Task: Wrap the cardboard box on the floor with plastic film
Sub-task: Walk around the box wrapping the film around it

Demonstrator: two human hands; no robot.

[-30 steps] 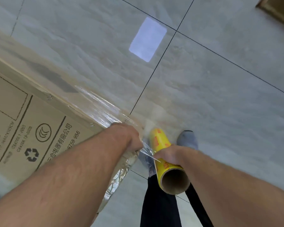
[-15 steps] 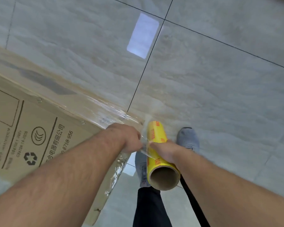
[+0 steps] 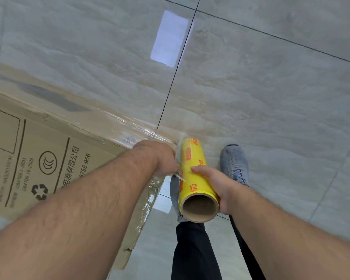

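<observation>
cardboard box (image 3: 49,158) sits on the floor (image 3: 251,98) at lower left, printed face up, its near corner just beside both hands. plastic film (image 3: 117,123) already lies over the far edge and hangs crinkled down the near corner. right hand (image 3: 216,186) has its grip curled round the yellow roll (image 3: 192,170), thumb on top, open cardboard core facing the camera. left hand (image 3: 160,158) sits at the box corner, touching the roll's side; fingers are hidden behind the hand, so can't tell if it pinches the film or only presses it.

handling, as a judgement: film is thin, stretchy, clings to itself, tears if snagged on the corner. keep it taut and flat. roll is stiff and light; hold it by the ends or core so it can spin. box looks light and rigid enough, but may slide on the glossy tile under film tension, so pin the corner.
</observation>
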